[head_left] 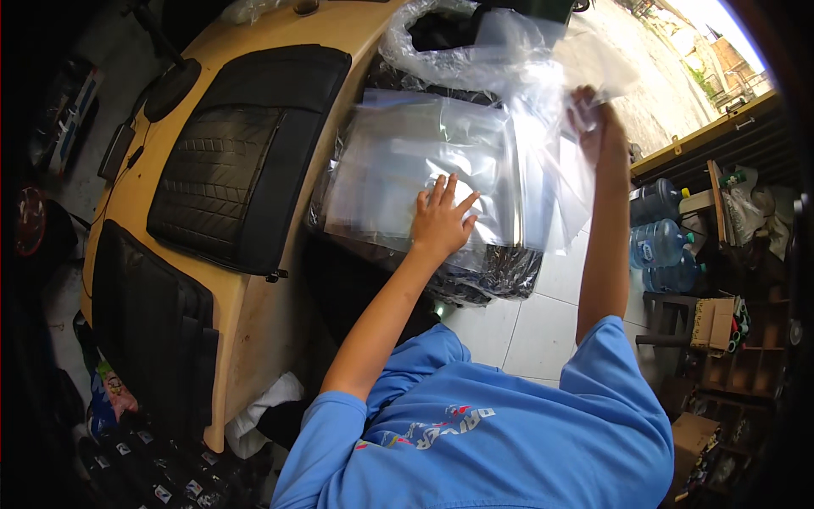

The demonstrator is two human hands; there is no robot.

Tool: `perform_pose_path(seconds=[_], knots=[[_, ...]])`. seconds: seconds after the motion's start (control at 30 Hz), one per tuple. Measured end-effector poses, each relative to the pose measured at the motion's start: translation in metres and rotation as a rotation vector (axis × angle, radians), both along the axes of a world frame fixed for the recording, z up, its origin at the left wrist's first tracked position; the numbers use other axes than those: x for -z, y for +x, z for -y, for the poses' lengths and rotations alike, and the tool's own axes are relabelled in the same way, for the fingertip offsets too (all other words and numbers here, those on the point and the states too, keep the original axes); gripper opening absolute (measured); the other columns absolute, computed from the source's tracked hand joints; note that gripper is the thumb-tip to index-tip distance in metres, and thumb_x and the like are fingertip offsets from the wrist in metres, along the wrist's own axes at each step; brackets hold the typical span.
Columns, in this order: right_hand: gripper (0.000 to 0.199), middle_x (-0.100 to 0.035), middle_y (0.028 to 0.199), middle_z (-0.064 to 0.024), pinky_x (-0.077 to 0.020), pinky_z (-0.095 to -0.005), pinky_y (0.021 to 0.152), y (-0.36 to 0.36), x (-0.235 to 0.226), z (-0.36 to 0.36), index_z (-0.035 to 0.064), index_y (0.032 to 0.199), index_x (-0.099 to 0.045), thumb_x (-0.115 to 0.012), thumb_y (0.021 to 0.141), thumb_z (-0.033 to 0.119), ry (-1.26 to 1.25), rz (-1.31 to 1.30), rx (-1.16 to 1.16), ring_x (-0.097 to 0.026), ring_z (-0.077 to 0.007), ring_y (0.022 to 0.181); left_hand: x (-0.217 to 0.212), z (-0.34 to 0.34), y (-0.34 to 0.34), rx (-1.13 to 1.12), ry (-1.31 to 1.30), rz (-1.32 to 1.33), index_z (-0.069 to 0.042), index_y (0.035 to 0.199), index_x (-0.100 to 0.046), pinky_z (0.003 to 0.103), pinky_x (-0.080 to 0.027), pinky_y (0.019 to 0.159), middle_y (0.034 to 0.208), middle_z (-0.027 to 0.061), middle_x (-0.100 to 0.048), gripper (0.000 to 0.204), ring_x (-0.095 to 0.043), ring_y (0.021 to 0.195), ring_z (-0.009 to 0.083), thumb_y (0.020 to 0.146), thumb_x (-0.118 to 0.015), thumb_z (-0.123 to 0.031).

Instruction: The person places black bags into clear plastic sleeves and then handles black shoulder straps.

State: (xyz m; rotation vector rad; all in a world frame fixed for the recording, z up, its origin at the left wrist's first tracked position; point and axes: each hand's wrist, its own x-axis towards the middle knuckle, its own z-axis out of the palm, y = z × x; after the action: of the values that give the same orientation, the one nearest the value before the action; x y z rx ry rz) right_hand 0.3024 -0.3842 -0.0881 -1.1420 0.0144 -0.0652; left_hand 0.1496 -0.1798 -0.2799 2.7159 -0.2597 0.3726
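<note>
One clear bag lifted off the stack at the desk's far right edge.
My right hand (pixel 593 119) pinches the clear plastic bag (pixel 543 161) overhead (long side hanging down); my left hand (pixel 441 222), fingers spread, presses the bag stack (pixel 398 170) directly below-left.

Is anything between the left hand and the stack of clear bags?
Nothing visible: the left hand lies flat on the stack of clear bags. The right hand lifts one bag off it.

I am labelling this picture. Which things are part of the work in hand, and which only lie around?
In use: left hand flat on stack of clear plastic bags; right hand lifting one clear bag.

Lying about: black quilted seat cushions, blue water bottles, yellow table.
</note>
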Motion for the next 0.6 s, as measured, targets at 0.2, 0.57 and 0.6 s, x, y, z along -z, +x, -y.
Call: perform_pose_path(seconds=[0.2, 0.57, 0.6], knots=[[0.036, -0.056, 0.123, -0.0123, -0.0338, -0.0447, 0.105, -0.004, -0.085, 0.011, -0.0013, 0.119, -0.052, -0.04, 0.091, 0.017, 0.062, 0.112, 0.083, -0.045, -0.025, 0.123, -0.005, 0.001, 0.0, -0.009, -0.013, -0.022, -0.035, 0.131, -0.046, 0.047, -0.02, 0.102, 0.146, 0.0112, -0.029, 0.043, -0.025, 0.135, 0.0261, 0.088, -0.049, -0.04], [0.033, -0.066, 0.08, -0.0066, -0.0444, -0.0255, 0.068, -0.093, 0.086, -0.143, -0.0061, 0.097, -0.065, -0.054, 0.092, 0.025, -0.647, 0.097, -0.407, -0.054, -0.0092, 0.074, -0.093, -0.049, -0.002, -0.021, -1.798, -0.234, -0.007, 0.129, -0.043, 0.033, -0.047, 0.081, 0.118, 0.0056, -0.053, 0.051, -0.053, 0.107, 0.0182, 0.091, -0.053, -0.04], [0.035, -0.065, 0.075, -0.0064, -0.0447, -0.027, 0.065, -0.087, 0.103, -0.148, -0.0063, 0.096, -0.064, -0.054, 0.092, 0.027, -0.73, 0.168, -0.447, -0.052, -0.0087, 0.07, -0.091, -0.051, -0.003, -0.164, -1.733, -0.283, -0.007, 0.125, -0.047, 0.033, -0.048, 0.079, 0.113, 0.0043, -0.054, 0.045, -0.054, 0.102, 0.0168, 0.091, -0.052, -0.037]])
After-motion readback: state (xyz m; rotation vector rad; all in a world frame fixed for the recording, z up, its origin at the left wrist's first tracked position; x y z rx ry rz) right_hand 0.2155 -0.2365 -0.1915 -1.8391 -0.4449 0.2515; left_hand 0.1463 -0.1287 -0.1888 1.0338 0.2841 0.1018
